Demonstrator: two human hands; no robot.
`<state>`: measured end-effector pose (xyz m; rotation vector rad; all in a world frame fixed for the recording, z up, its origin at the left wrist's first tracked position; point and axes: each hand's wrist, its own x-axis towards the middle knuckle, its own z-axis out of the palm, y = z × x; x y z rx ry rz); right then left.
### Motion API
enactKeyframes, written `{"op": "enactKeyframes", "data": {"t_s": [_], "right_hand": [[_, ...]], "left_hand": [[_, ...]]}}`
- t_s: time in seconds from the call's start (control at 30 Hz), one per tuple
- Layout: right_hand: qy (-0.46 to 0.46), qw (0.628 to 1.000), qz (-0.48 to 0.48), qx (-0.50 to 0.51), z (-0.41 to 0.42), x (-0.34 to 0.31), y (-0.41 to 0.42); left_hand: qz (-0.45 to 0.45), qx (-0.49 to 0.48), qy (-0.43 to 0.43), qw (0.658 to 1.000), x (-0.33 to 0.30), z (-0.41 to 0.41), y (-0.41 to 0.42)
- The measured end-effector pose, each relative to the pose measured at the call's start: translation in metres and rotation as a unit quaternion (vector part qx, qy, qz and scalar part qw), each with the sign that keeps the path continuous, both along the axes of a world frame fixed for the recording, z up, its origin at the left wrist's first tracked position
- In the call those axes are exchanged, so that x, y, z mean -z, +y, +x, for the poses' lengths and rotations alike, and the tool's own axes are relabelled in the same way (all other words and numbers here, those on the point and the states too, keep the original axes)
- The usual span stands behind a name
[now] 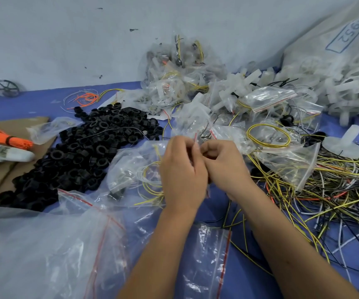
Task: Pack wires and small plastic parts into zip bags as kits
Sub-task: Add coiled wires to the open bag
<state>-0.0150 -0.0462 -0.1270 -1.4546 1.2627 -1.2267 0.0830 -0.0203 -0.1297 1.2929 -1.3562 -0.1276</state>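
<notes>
My left hand (181, 169) and my right hand (223, 165) meet at the middle of the blue table, fingers pinched together on the red-striped top edge of a small clear zip bag (196, 137). Most of that bag is hidden behind my hands. Under my left hand lies another clear bag (135, 169) with yellow and white wires inside. A heap of black plastic rings (83, 154) spreads to the left. A tangle of loose yellow, black and white wires (316, 190) lies to the right.
Filled zip bags (180, 78) pile up against the back wall. White plastic parts (336, 87) spill from a big sack at the right. An orange wire bundle (3, 137) rests on cardboard at the left. Empty zip bags (208, 262) lie near me.
</notes>
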Motion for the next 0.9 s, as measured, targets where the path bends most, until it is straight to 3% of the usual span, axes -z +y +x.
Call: {"op": "enactKeyframes", "data": {"t_s": [0.3, 0.5, 0.6, 0.9], "right_hand": [[-0.055, 0.982, -0.004, -0.179, 0.0, -0.009, 0.015], [-0.067, 0.996, -0.019, -0.057, 0.009, -0.004, 0.022], [-0.053, 0.996, -0.034, -0.058, 0.015, -0.005, 0.022], [-0.141, 0.958, 0.059, -0.243, 0.0, -0.007, 0.018]], "left_hand": [[-0.095, 0.068, -0.035, 0.993, -0.002, -0.012, 0.012], [-0.112, 0.097, -0.027, 0.989, -0.002, -0.017, 0.015], [-0.104, 0.097, -0.024, 0.989, -0.001, -0.017, 0.016], [-0.104, 0.101, -0.002, 0.989, -0.004, -0.015, 0.015]]}}
